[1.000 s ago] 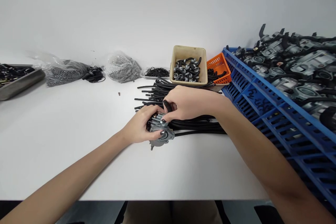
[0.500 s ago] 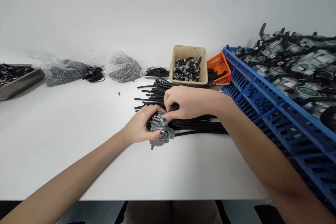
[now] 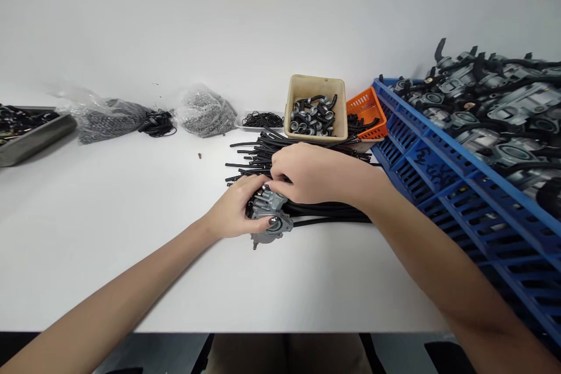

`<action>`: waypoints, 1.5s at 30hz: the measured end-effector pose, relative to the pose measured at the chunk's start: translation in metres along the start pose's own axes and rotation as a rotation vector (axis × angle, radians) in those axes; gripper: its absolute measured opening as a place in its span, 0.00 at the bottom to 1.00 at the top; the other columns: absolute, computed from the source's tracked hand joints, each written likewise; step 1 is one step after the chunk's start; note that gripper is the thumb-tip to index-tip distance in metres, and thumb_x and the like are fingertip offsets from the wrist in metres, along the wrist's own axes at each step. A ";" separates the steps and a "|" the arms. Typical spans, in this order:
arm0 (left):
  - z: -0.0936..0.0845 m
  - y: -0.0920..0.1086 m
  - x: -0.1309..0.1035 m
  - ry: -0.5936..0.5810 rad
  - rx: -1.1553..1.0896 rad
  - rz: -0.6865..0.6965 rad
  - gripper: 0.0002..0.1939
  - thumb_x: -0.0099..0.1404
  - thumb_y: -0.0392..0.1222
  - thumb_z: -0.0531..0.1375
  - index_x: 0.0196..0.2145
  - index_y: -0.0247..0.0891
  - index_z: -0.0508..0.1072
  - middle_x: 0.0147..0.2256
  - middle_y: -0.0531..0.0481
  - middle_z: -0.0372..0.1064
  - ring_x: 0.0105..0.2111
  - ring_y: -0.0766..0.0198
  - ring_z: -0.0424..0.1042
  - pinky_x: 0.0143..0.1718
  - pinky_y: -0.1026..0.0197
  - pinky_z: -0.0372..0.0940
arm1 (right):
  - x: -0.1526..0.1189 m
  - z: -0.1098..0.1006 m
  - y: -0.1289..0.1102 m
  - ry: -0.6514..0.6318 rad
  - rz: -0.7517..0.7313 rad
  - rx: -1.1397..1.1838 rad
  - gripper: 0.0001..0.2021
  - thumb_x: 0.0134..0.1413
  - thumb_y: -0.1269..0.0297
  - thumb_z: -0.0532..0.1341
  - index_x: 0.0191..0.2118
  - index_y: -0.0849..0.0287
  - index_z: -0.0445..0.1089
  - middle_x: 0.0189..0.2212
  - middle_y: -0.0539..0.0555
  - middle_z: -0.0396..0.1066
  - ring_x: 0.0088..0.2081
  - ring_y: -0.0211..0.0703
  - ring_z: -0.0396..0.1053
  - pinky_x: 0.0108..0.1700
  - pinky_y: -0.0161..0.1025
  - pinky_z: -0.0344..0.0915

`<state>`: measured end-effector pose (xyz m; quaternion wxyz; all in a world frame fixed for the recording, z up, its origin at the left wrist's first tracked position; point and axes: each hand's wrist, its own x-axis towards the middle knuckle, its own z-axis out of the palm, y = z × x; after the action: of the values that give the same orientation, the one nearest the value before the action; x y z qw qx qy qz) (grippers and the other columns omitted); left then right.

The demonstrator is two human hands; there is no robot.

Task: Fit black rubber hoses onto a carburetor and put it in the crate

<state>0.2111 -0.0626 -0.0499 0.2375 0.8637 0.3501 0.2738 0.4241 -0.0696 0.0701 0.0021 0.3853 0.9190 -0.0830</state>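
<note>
Carburetor (image 3: 268,219) gripped by both hands on table (image 3: 109,216).

Grey metal carburetor (image 3: 268,219) resting on the table, beside black hoses (image 3: 307,208).

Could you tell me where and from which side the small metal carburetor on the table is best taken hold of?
Probably by its blocky grey body, from the left. The carburetor lies with its round flange facing the table edge and the black hoses crowding its right, and the left hand wraps it from the left while the right hand works on top.
</note>
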 end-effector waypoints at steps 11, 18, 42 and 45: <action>0.000 0.002 0.001 0.005 -0.001 -0.004 0.31 0.60 0.73 0.57 0.39 0.40 0.71 0.36 0.47 0.75 0.36 0.54 0.74 0.41 0.53 0.68 | -0.001 -0.002 0.012 -0.069 -0.196 0.174 0.15 0.56 0.81 0.66 0.44 0.56 0.83 0.46 0.54 0.82 0.46 0.47 0.76 0.45 0.38 0.68; 0.002 -0.003 -0.001 0.031 -0.028 0.020 0.30 0.60 0.72 0.57 0.39 0.40 0.71 0.33 0.50 0.72 0.32 0.58 0.70 0.40 0.55 0.66 | 0.003 -0.001 0.004 -0.070 -0.163 0.140 0.10 0.59 0.77 0.66 0.42 0.59 0.83 0.39 0.55 0.82 0.40 0.44 0.76 0.43 0.37 0.67; 0.004 -0.010 -0.003 0.049 -0.024 0.011 0.33 0.61 0.73 0.58 0.45 0.39 0.74 0.38 0.47 0.77 0.36 0.55 0.74 0.41 0.54 0.68 | 0.004 -0.003 0.015 -0.044 -0.157 0.225 0.09 0.57 0.73 0.69 0.44 0.59 0.83 0.39 0.55 0.82 0.38 0.43 0.75 0.40 0.37 0.65; 0.004 -0.008 -0.003 0.049 -0.022 0.009 0.33 0.61 0.72 0.58 0.46 0.40 0.74 0.40 0.46 0.77 0.38 0.54 0.75 0.44 0.53 0.69 | -0.001 -0.011 0.021 -0.045 -0.157 0.249 0.11 0.56 0.73 0.68 0.45 0.58 0.83 0.39 0.54 0.81 0.39 0.43 0.76 0.40 0.37 0.67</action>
<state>0.2080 -0.0605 -0.0582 0.2369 0.8557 0.3490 0.2996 0.4409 -0.0541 0.0774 -0.0318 0.3076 0.9286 -0.2050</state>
